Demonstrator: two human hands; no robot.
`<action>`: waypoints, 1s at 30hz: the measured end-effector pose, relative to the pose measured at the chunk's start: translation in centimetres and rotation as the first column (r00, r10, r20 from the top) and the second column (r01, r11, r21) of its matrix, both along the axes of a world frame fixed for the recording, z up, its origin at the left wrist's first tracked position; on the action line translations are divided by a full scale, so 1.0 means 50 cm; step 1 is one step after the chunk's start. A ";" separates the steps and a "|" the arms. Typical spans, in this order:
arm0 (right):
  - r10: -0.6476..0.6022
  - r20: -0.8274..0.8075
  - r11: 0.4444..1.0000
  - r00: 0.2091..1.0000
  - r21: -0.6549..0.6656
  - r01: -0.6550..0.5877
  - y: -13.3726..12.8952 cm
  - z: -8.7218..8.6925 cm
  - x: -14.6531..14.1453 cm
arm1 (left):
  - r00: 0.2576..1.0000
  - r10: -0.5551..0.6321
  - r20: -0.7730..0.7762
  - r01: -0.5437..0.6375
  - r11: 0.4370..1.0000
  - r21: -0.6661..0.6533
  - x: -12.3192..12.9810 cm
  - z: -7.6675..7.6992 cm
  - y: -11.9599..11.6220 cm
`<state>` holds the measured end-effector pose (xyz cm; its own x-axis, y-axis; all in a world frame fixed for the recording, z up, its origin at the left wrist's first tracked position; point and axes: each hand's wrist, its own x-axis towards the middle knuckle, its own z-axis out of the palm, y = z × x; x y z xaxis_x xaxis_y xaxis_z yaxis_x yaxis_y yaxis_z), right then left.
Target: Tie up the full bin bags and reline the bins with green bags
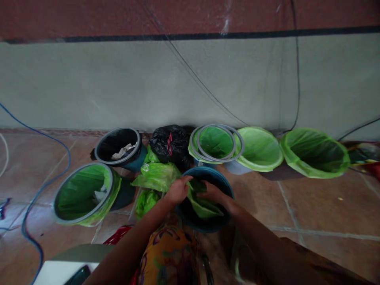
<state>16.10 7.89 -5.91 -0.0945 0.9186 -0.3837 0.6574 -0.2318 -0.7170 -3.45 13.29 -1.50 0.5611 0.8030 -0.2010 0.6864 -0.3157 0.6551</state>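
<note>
A green garbage bag (202,204), bunched and partly folded, hangs over the mouth of a dark blue trash bin (227,190) on the floor in front of me. My left hand (178,190) grips the bag's left edge with closed fingers, above the bin's left rim. On the other side my right hand (211,192) is closed on the bag, inside the bin's opening. The bag's lower part hides some of the bin's dark inside.
Bins with green liners (259,148) line the wall at right; loose grey rings (239,148) lie on one. Tied green bags (160,176) and a tied black bag (169,144) sit left of centre, beside a black-lined bin (102,146). A blue cable (44,186) crosses the floor.
</note>
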 end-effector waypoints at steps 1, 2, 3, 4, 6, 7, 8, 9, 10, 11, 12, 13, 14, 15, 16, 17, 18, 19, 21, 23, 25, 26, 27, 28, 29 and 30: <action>0.035 0.083 0.999 0.996 0.006 -0.035 -0.008 -0.004 -0.002 | 0.999 0.043 0.000 -0.043 0.999 0.020 -0.011 0.009 0.001; 0.053 0.165 0.999 0.985 0.005 -0.054 -0.014 -0.004 0.000 | 0.997 0.083 -0.005 -0.083 0.996 0.040 -0.023 0.017 0.003; 0.044 0.239 0.999 0.970 0.006 -0.047 -0.017 -0.001 0.004 | 0.992 0.125 -0.017 -0.124 0.990 0.062 -0.035 0.023 0.005; 0.001 0.296 1.000 0.955 0.021 -0.008 -0.018 0.006 0.012 | 0.985 0.168 -0.036 -0.164 0.983 0.082 -0.047 0.027 0.006; -0.143 0.351 0.989 0.925 0.088 0.120 -0.018 0.030 0.036 | 0.964 0.252 -0.085 -0.242 0.964 0.111 -0.070 0.030 0.006; -0.233 0.362 0.971 0.902 0.134 0.197 -0.018 0.045 0.051 | 0.949 0.297 -0.111 -0.283 0.951 0.120 -0.080 0.029 0.005; -0.326 0.362 0.944 0.873 0.179 0.278 -0.021 0.059 0.066 | 0.931 0.342 -0.129 -0.327 0.937 0.126 -0.089 0.027 0.004; -0.405 0.352 0.912 0.844 0.215 0.349 -0.026 0.071 0.081 | 0.913 0.384 -0.138 -0.369 0.921 0.125 -0.097 0.023 0.001; -0.460 0.339 0.886 0.820 0.236 0.399 -0.033 0.082 0.096 | 0.898 0.418 -0.138 -0.404 0.907 0.115 -0.102 0.019 -0.002; -0.494 0.330 0.868 0.804 0.244 0.433 -0.043 0.090 0.109 | 0.888 0.442 -0.129 -0.432 0.897 0.098 -0.107 0.015 -0.004; -0.510 0.329 0.859 0.794 0.241 0.452 -0.054 0.095 0.119 | 0.884 0.453 -0.111 -0.448 0.891 0.074 -0.109 0.012 -0.007; -0.516 0.339 0.856 0.786 0.235 0.461 -0.064 0.100 0.127 | 0.886 0.456 -0.087 -0.454 0.890 0.051 -0.110 0.009 -0.008; -0.521 0.357 0.853 0.776 0.235 0.465 -0.074 0.104 0.131 | 0.891 0.450 -0.059 -0.449 0.893 0.028 -0.109 0.007 -0.007; -0.530 0.377 0.848 0.760 0.249 0.468 -0.081 0.109 0.132 | 0.897 0.441 -0.032 -0.440 0.898 0.010 -0.106 0.006 -0.005; -0.539 0.393 0.842 0.745 0.279 0.462 -0.085 0.116 0.128 | 0.903 0.430 -0.006 -0.430 0.903 -0.003 -0.102 0.006 -0.002; -0.539 0.400 0.840 0.742 0.318 0.439 -0.085 0.124 0.121 | 0.910 0.414 0.019 -0.414 0.910 -0.015 -0.096 0.008 0.003; -0.516 0.392 0.848 0.761 0.356 0.392 -0.081 0.133 0.109 | 0.918 0.395 0.045 -0.394 0.919 -0.023 -0.089 0.011 0.009; -0.464 0.372 0.865 0.804 0.384 0.322 -0.072 0.142 0.093 | 0.926 0.372 0.070 -0.371 0.928 -0.030 -0.081 0.015 0.015; -0.275 0.327 0.910 0.904 0.392 0.135 -0.047 0.158 0.053 | 0.938 0.329 0.113 -0.326 0.944 -0.038 -0.064 0.025 0.027; -0.111 0.338 0.934 0.935 0.356 -0.018 -0.018 0.164 0.011 | 0.946 0.293 0.140 -0.288 0.956 -0.055 -0.046 0.036 0.035; -0.028 0.384 0.952 0.923 0.292 -0.092 0.006 0.158 -0.020 | 0.951 0.270 0.154 -0.262 0.963 -0.068 -0.032 0.045 0.038; -0.009 0.403 0.962 0.915 0.252 -0.102 0.015 0.151 -0.028 | 0.951 0.265 0.157 -0.257 0.964 -0.067 -0.027 0.047 0.039; -0.006 0.419 0.972 0.908 0.217 -0.094 0.021 0.144 -0.030 | 0.953 0.262 0.153 -0.256 0.965 -0.057 -0.023 0.048 0.038; -0.016 0.431 0.978 0.902 0.192 -0.075 0.024 0.137 -0.027 | 0.956 0.258 0.140 -0.255 0.966 -0.038 -0.020 0.048 0.037; -0.036 0.442 0.982 0.896 0.183 -0.051 0.026 0.131 -0.018 | 0.960 0.253 0.121 -0.253 0.967 -0.014 -0.019 0.047 0.036; -0.065 0.452 0.981 0.890 0.191 -0.026 0.025 0.127 -0.005 | 0.965 0.243 0.094 -0.245 0.969 0.011 -0.020 0.045 0.035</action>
<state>15.87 9.15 0.42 0.0671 0.9772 -0.2015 0.9176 -0.1398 -0.3722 -4.43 15.04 0.73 0.3629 0.9216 -0.1379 0.6818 -0.1618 0.7134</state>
